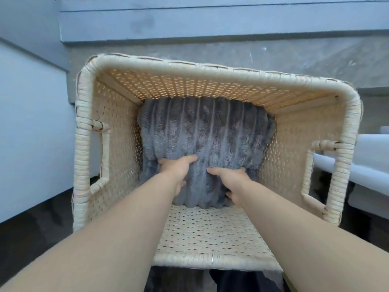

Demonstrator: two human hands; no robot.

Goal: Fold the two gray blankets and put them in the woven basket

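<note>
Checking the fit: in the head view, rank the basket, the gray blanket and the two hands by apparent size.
Largest: basket.
Then: gray blanket.
Smallest: left hand and right hand, which look about equal.

We can't tell if the gray blanket (202,140) in the woven basket (84,144) is one folded piece or two stacked: only its ribbed top shows, & it covers most of the basket floor. The left hand (175,168) & right hand (233,182) grip its near edge w/ most fingertips buried in the pile, & both forearms (105,239) run off the bottom edge. A white obj. (370,157) at right is cut by the frame, & the dark cloth (231,281) below the near rim shows too little to ID.
</note>
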